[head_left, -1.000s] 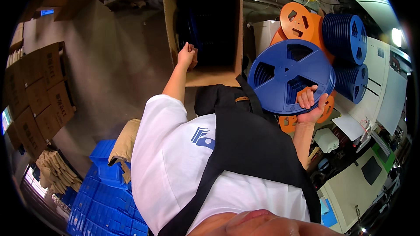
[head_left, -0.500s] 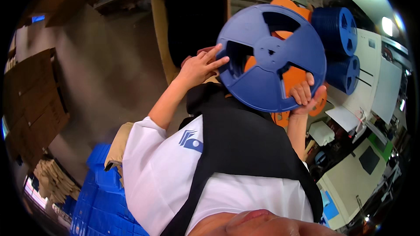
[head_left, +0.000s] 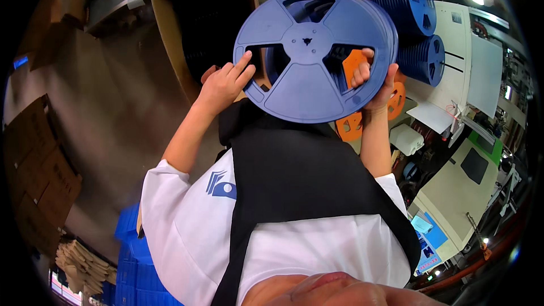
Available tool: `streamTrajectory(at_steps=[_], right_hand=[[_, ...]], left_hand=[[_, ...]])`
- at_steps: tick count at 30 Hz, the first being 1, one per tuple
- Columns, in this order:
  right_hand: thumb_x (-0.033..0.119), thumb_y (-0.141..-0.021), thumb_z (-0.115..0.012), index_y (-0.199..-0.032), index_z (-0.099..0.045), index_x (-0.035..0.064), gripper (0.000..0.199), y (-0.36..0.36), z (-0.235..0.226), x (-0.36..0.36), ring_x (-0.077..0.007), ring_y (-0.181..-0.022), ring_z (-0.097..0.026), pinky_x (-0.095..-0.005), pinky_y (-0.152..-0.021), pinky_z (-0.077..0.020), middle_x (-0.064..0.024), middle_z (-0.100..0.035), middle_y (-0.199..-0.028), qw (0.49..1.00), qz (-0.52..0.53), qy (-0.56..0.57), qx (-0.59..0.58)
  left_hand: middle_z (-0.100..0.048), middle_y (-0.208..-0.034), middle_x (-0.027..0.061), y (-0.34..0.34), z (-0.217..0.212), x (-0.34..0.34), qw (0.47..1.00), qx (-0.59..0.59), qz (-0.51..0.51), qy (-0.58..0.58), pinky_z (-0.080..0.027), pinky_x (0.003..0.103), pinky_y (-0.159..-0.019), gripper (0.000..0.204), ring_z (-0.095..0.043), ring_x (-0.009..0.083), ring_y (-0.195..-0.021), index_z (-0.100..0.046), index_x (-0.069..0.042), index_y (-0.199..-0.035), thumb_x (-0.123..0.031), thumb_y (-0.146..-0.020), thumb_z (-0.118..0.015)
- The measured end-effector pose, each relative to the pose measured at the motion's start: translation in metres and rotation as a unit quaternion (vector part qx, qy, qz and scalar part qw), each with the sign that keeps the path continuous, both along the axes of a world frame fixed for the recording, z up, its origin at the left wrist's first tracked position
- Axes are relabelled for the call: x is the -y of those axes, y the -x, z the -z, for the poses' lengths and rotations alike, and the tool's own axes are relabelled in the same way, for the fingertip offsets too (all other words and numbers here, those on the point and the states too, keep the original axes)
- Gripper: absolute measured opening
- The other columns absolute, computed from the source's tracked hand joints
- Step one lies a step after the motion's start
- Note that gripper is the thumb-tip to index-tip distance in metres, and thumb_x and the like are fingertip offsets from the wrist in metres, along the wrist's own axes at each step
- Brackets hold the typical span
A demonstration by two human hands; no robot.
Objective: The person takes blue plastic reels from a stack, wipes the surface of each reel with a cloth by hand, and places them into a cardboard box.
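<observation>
You've got the big blue plastic spoked reel (head_left: 314, 51) up at chest height, above the open cardboard box (head_left: 198, 28): right hand (head_left: 377, 82) fingers hooked through a window, left hand (head_left: 224, 82) fingers spread loosely, steadying the rim.

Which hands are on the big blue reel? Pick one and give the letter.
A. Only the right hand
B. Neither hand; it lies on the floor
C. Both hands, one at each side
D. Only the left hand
C: the left hand touches the left rim of the blue reel, while the right hand grips its right side with fingers hooked through an opening.
</observation>
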State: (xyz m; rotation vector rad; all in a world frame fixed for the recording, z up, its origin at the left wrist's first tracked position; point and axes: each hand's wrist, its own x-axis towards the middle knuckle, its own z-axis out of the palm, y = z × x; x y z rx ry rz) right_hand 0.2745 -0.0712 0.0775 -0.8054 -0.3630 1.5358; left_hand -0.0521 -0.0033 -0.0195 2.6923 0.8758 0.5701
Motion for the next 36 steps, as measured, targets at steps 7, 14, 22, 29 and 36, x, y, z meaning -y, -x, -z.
streamTrajectory(at_steps=[7, 14, 22, 29, 36], right_hand=[[0.042, -0.093, -0.045, -0.093, -0.052, 0.0031, 0.039, -0.013, 0.018, -0.002, -0.0115, -0.05, -0.047, -0.0237, -0.047, -0.0379, -0.0032, -0.048, -0.059, 0.986, 0.002, 0.092, 0.139], [0.031, -0.08, -0.065, -0.113, -0.058, 0.0027, 0.044, 0.0, 0.152, 0.044, -0.0168, -0.058, -0.06, -0.0313, -0.055, -0.0465, -0.011, -0.063, -0.073, 0.723, -0.128, 0.32, 0.599], [0.035, -0.075, -0.065, -0.122, -0.048, 0.0029, 0.06, 0.014, 0.275, 0.1, -0.0391, -0.094, -0.06, -0.0438, -0.08, -0.0466, -0.0241, -0.063, -0.098, 0.61, -0.28, 0.318, 0.67], [0.035, -0.072, -0.073, -0.116, -0.048, -0.0008, 0.062, 0.03, 0.247, 0.084, -0.0345, -0.101, -0.055, -0.0391, -0.085, -0.0444, -0.0211, -0.057, -0.108, 0.569, -0.257, 0.348, 0.699], [0.012, -0.077, -0.066, -0.109, -0.05, 0.0017, 0.037, 0.063, 0.244, -0.004, -0.0284, -0.09, -0.054, -0.0352, -0.082, -0.0441, -0.0141, -0.053, -0.097, 0.66, -0.179, 0.018, 0.729]], left_hand=[[-0.066, -0.1, 0.0029, 0.023, 0.006, 0.015, 0.721, 0.222, -0.139, 0.641, -0.05, 0.029, -0.07, 0.018, -0.063, 0.0141, -0.079, -0.058, -0.006, -0.104, -0.005, -0.088, -0.049], [-0.06, -0.1, 0.0162, 0.046, 0.022, 0.051, 0.408, 0.475, -0.16, 0.763, -0.049, 0.04, -0.087, 0.025, -0.06, 0.0264, -0.096, -0.052, -0.003, -0.103, -0.018, -0.085, -0.061], [-0.06, -0.101, 0.0186, 0.07, 0.034, 0.071, 0.319, 0.516, -0.208, 0.767, -0.051, 0.042, -0.085, 0.023, -0.061, 0.0296, -0.095, -0.052, -0.002, -0.101, -0.015, -0.084, -0.06], [-0.059, -0.102, 0.0183, 0.078, 0.054, 0.091, 0.269, 0.552, -0.24, 0.752, -0.051, 0.043, -0.083, 0.022, -0.062, 0.0314, -0.092, -0.05, -0.002, -0.102, -0.013, -0.085, -0.059], [-0.062, -0.104, 0.0152, 0.082, 0.067, 0.132, 0.409, 0.485, -0.365, 0.682, -0.043, 0.035, -0.092, 0.02, -0.058, 0.0228, -0.1, -0.052, 0.002, -0.106, -0.01, -0.09, -0.05]])
